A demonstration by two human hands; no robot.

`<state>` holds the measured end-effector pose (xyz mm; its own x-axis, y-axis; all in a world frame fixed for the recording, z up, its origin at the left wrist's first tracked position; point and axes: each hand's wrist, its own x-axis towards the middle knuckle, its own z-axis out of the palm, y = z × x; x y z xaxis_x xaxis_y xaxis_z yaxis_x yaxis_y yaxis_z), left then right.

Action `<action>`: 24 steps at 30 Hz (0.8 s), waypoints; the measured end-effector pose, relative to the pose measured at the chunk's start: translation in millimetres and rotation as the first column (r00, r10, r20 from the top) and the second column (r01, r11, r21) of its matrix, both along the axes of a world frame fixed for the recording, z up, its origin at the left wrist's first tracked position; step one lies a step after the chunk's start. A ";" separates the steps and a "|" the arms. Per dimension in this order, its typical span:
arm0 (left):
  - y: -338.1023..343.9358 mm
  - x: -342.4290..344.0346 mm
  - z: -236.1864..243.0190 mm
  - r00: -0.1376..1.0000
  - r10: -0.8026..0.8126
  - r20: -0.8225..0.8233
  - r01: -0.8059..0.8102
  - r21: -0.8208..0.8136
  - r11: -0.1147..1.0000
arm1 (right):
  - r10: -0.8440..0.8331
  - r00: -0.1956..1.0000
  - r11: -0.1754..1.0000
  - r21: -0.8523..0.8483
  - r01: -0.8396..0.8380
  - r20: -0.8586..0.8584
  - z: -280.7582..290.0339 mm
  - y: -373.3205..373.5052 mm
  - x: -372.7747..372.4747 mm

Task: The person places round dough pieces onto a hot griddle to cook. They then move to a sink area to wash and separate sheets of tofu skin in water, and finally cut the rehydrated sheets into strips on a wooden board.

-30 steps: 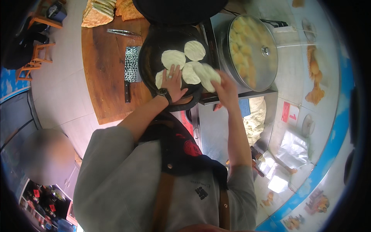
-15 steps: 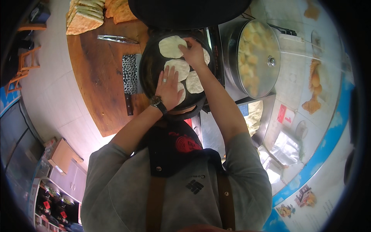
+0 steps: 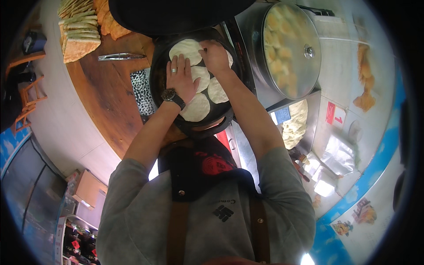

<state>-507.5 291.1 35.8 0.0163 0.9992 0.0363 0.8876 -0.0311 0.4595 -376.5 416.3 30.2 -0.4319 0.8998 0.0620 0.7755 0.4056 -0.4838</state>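
Note:
Several pale, flat dough rounds lie in a round black griddle pan in front of me. My left hand is spread flat, its fingertips on the near edge of the far dough round and its palm partly over the middle dough round. My right hand has curled fingers closed at the right edge of the far round. Its wrist partly hides another dough round. A near dough round and a right dough round lie closer to me.
Left of the griddle, a wooden board bears a cleaver, metal tongs and stacked flatbread. The black lid rises beyond. A glass-lidded pan of pale pieces stands right, with a dough mass nearer me.
My left hand has moved away from me, from the middle round to the far one, uncovering the near round. My right hand's fingers have curled at the far round's edge. The view has shifted.

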 end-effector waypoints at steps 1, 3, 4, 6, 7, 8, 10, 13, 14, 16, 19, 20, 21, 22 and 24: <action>1.3 -0.6 4.1 1.000 -0.003 -0.017 0.003 -0.018 1.000 | -0.038 0.997 0.999 -0.018 0.037 -0.064 4.7 -2.9 1.6; 4.8 -1.1 10.5 0.999 -0.027 -0.040 0.027 0.010 1.000 | -0.123 0.974 0.992 -0.057 0.114 -0.191 26.4 -16.5 13.3; 8.9 -0.1 11.6 0.998 -0.048 -0.043 0.050 0.056 0.997 | -0.164 0.963 0.981 -0.138 0.137 -0.214 46.5 -27.9 21.1; 15.1 8.0 7.2 0.992 -0.088 -0.094 0.096 0.079 0.992 | -0.261 0.932 0.938 -0.296 0.184 -0.250 90.6 -65.4 50.7; 15.2 14.1 -2.0 0.984 -0.111 -0.141 0.120 0.056 0.991 | -0.308 0.919 0.905 -0.375 0.202 -0.247 96.5 -92.7 77.0; 14.0 20.5 -6.9 0.972 -0.142 -0.188 0.152 0.036 0.988 | -0.360 0.901 0.865 -0.449 0.224 -0.244 99.0 -124.6 107.2; 12.4 29.0 -2.8 0.964 -0.165 -0.209 0.176 0.038 0.984 | -0.445 0.883 0.776 -0.555 0.299 -0.146 114.7 -196.9 167.3; -19.1 37.1 10.0 0.940 -0.213 -0.267 0.256 0.138 0.957 | -0.679 0.732 0.556 -0.613 0.561 0.054 60.8 -348.4 289.3; -32.6 38.6 18.0 0.965 -0.243 -0.096 0.258 0.200 0.945 | -0.724 0.671 0.489 -0.566 0.663 0.160 38.2 -406.0 335.9; -43.6 55.5 44.7 0.947 -0.321 0.026 0.301 0.291 0.908 | -0.921 0.321 0.166 -0.525 0.835 0.219 7.0 -484.8 423.5; -97.1 110.0 59.6 0.887 -0.423 0.188 0.386 0.203 0.900 | -0.848 -0.510 -0.304 -0.656 0.691 -0.144 -16.4 -635.2 548.5; -110.9 128.1 69.9 0.873 -0.455 0.177 0.436 0.136 0.890 | -0.718 -0.670 -0.423 -0.646 0.636 -0.189 -12.7 -642.8 561.5; -123.2 148.9 72.0 0.844 -0.486 0.227 0.479 0.090 0.873 | -0.558 -0.798 -0.469 -0.706 0.531 -0.229 -17.6 -660.4 588.2; -145.7 171.2 71.4 0.823 -0.497 0.277 0.506 0.042 0.862 | -0.545 -0.796 -0.468 -0.693 0.549 -0.262 -15.7 -672.2 610.2; -183.8 212.9 57.1 0.749 -0.514 0.418 0.557 0.022 0.830 | -0.641 -0.692 -0.354 -0.671 0.651 -0.333 -14.8 -680.0 643.8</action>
<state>-294.6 107.2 92.8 0.5559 0.8290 0.0615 0.4834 -0.3826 0.7873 267.3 -263.6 15.4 0.9042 -0.0843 -0.4187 -0.4231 -0.3113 -0.8509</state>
